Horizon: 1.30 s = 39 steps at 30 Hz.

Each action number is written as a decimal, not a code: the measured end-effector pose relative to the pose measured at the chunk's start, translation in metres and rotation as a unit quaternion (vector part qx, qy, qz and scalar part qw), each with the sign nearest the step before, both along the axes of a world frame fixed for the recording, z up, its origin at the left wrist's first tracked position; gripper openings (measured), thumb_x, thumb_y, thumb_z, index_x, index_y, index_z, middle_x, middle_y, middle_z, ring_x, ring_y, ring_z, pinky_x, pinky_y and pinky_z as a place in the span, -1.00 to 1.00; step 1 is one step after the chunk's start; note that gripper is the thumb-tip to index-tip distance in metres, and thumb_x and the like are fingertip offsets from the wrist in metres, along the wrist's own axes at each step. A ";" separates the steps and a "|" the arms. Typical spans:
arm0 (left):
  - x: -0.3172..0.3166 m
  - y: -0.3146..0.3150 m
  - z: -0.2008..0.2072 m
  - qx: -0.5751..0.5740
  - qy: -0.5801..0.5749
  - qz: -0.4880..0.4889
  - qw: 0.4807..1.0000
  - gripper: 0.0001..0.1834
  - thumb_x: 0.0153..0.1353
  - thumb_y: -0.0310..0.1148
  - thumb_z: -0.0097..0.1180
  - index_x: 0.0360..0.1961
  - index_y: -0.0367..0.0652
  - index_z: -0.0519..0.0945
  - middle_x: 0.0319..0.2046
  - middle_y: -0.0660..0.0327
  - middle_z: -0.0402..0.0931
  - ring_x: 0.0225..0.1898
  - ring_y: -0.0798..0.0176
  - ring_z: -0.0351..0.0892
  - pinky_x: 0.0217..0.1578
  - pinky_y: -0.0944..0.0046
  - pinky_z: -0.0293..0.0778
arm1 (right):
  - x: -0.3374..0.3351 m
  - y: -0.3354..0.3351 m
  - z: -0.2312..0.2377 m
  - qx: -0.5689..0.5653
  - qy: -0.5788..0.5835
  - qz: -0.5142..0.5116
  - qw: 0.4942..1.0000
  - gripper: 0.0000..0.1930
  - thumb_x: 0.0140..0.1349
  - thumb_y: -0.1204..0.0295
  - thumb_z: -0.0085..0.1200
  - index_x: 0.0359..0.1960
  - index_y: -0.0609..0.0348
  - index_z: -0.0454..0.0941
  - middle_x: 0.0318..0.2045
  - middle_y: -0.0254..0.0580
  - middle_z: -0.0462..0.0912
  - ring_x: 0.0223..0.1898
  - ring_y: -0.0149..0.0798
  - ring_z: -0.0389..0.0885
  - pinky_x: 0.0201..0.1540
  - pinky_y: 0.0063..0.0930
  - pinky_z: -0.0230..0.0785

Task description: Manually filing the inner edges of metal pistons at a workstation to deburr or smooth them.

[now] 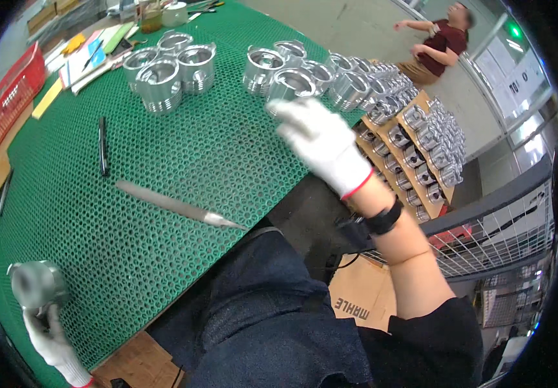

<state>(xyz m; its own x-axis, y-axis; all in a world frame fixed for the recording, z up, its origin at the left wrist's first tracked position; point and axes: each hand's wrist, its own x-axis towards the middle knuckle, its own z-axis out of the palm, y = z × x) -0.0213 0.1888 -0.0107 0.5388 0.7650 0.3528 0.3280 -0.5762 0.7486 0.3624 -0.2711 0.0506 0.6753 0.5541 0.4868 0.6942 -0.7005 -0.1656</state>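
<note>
My left hand (51, 339), in a white knit glove, grips a blurred metal piston (30, 284) over the mat's near left corner. Its round face is turned toward me. My right hand (321, 139), gloved in white with a red cuff, reaches out over the far right edge. Its slightly blurred fingers are apart, just by a shiny piston (292, 83) in a cluster; whether they touch it is unclear. A flat file (162, 200) with a pale tapered end lies on the green perforated mat (182, 142). Beyond it lies a black pen-like tool (103, 147).
Another piston cluster (160, 84) stands farther left. Racks of pistons (431, 142) fill the right side, near a wire mesh cart (505, 226). A red basket (4, 116) and papers (94, 58) line the far left. Someone in a dark red shirt (443, 39) stands beyond.
</note>
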 end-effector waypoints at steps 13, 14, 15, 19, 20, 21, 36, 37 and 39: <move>-0.024 0.130 0.033 -0.007 0.338 -0.100 0.936 -0.53 0.33 -0.24 -0.03 0.19 -0.26 0.37 0.01 0.04 0.51 -0.10 0.05 0.54 -0.05 0.12 0.45 | 0.158 -0.034 0.013 -0.063 0.182 -0.067 0.979 -0.39 0.17 0.19 0.01 0.27 0.11 0.33 0.22 0.07 0.39 0.30 0.01 0.28 0.33 -0.22 0.13; -0.022 0.132 0.032 -0.070 0.325 -0.087 0.939 -0.54 0.33 -0.23 -0.05 0.18 -0.25 0.38 -0.01 0.04 0.52 -0.13 0.03 0.54 -0.09 0.10 0.46 | 0.163 -0.033 0.008 -0.063 0.176 -0.076 0.979 -0.40 0.14 0.22 0.01 0.25 0.12 0.34 0.21 0.08 0.40 0.29 0.02 0.29 0.33 -0.22 0.13; -0.021 0.134 0.030 -0.144 0.301 -0.070 0.940 -0.55 0.33 -0.21 -0.07 0.16 -0.23 0.40 -0.02 0.04 0.53 -0.16 0.02 0.55 -0.13 0.08 0.47 | 0.162 -0.033 0.006 -0.066 0.169 -0.086 0.980 -0.41 0.12 0.25 0.01 0.24 0.13 0.35 0.19 0.09 0.41 0.28 0.03 0.30 0.33 -0.22 0.14; -0.024 0.146 0.019 -0.431 0.144 0.038 0.890 -0.57 0.32 -0.16 -0.14 0.09 -0.18 0.46 -0.09 0.03 0.57 -0.27 -0.05 0.58 -0.29 0.02 0.53 | 0.144 -0.034 -0.010 0.056 0.104 -0.076 0.990 -0.47 0.12 0.36 0.01 0.20 0.13 0.40 0.09 0.10 0.52 0.14 0.03 0.47 0.22 -0.22 0.29; -0.026 0.150 0.017 -0.470 0.116 0.051 0.873 -0.57 0.32 -0.14 -0.16 0.07 -0.16 0.47 -0.11 0.02 0.58 -0.30 -0.06 0.59 -0.33 0.00 0.54 | 0.134 -0.037 -0.013 0.080 0.097 -0.093 0.988 -0.48 0.13 0.36 0.03 0.20 0.11 0.41 0.08 0.09 0.53 0.14 0.02 0.47 0.21 -0.22 0.29; -0.028 0.151 0.012 -0.494 0.096 0.059 0.862 -0.57 0.31 -0.13 -0.18 0.05 -0.15 0.49 -0.12 0.02 0.59 -0.32 -0.08 0.60 -0.37 -0.01 0.55 | 0.125 -0.039 -0.017 0.105 0.090 -0.105 0.985 -0.49 0.14 0.36 0.05 0.19 0.09 0.42 0.07 0.09 0.54 0.14 0.02 0.48 0.20 -0.22 0.30; -0.014 -0.009 0.041 0.054 0.013 0.030 0.998 -0.24 -0.09 -0.55 0.30 0.23 -0.07 0.38 0.06 0.23 0.47 -0.06 0.30 0.46 -0.03 0.23 0.38 | -0.064 0.154 0.029 0.029 0.225 0.365 0.903 -0.72 0.24 0.31 -0.05 -0.03 -0.18 0.55 -0.28 -0.08 0.62 -0.27 -0.01 0.65 -0.21 -0.21 0.51; -0.009 -0.036 0.038 0.127 -0.036 -0.016 0.991 -0.30 -0.09 -0.46 0.34 0.17 -0.05 0.44 0.00 0.24 0.51 -0.07 0.26 0.49 0.02 0.12 0.38 | -0.072 0.173 0.024 0.036 0.180 0.391 0.902 -0.73 0.25 0.32 -0.07 -0.04 -0.16 0.55 -0.31 -0.07 0.61 -0.29 -0.02 0.66 -0.24 -0.25 0.51; 0.005 -0.094 0.051 0.118 0.057 -0.087 0.988 -0.23 -0.11 -0.67 0.08 0.26 -0.24 0.30 0.16 -0.01 0.35 0.20 0.03 0.33 0.25 -0.04 0.21 | -0.079 0.212 -0.011 0.099 0.160 0.458 0.869 -0.69 0.20 0.36 -0.01 0.00 -0.19 0.53 -0.30 -0.05 0.60 -0.34 0.01 0.66 -0.28 -0.20 0.52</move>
<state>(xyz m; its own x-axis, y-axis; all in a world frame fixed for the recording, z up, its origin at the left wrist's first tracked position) -0.0160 0.0943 0.0399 0.7012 0.5611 0.4399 0.2829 -0.7853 0.5506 0.2830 -0.0593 0.0392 0.1130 0.8574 0.5022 0.8420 0.1857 -0.5065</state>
